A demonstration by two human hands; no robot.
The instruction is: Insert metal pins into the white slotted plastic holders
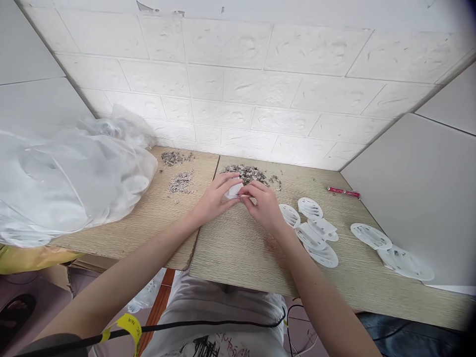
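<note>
Over the middle of the table, my left hand (216, 197) is closed around a small white plastic piece (234, 189), thumb below and fingers above. My right hand (260, 198) meets it from the right, its thumb and forefinger pinched at the piece's lower edge. Whatever sits in that pinch is too small to make out. Just behind both hands lies a pile of small metal parts (247, 173), partly covered by my fingers. To the right of my right forearm rest several white oval plastic pieces (314, 235) with metal bits in their slots.
Two heaps of tiny metal parts (181, 182) lie left of the table seam. A large clear plastic bag (74, 183) fills the left side. More white ovals (405, 263) and a red pen-like object (344, 192) lie to the right. A white brick-patterned wall (241, 94) stands behind.
</note>
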